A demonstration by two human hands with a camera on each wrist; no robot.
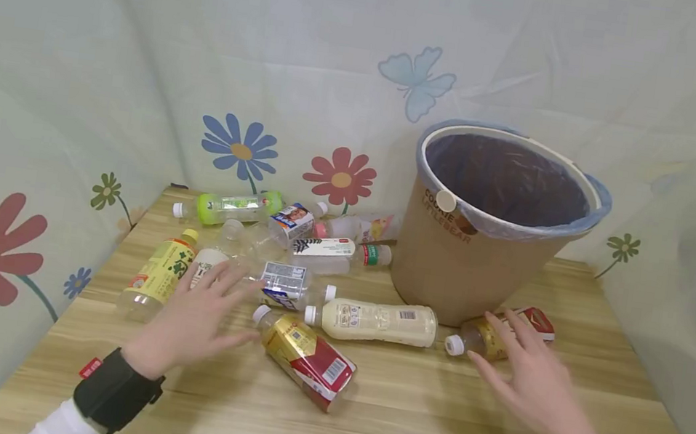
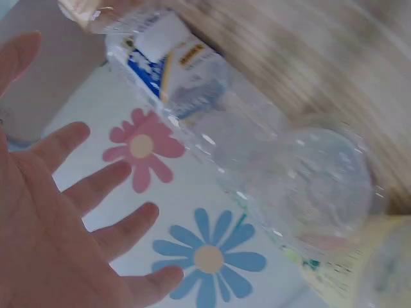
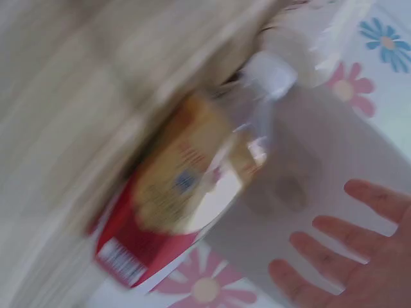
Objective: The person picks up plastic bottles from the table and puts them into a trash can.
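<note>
My left hand [image 1: 196, 314], fingers spread, hovers by a clear bottle with a white label [image 1: 208, 262] and a clear bottle with a blue-and-white label [image 1: 283, 285]. Its palm and spread fingers show in the left wrist view, holding nothing. Over a red-and-gold bottle [image 1: 490, 337] beside the bin is my right hand [image 1: 533, 384]. In the right wrist view that bottle [image 3: 183, 186] lies apart from the extended fingers. Between the hands lie a cream-coloured bottle [image 1: 380, 322] and another red-and-gold bottle [image 1: 306, 358], both on their sides.
A tall brown bin [image 1: 447, 267] with a blue liner stands at the back right. Several more bottles lie at the back left, including a green-labelled one [image 1: 233, 206]. A yellow-labelled bottle [image 1: 161, 269] is at the left. Flower-printed sheeting [image 1: 318, 44] encloses the wooden table [image 1: 399, 429].
</note>
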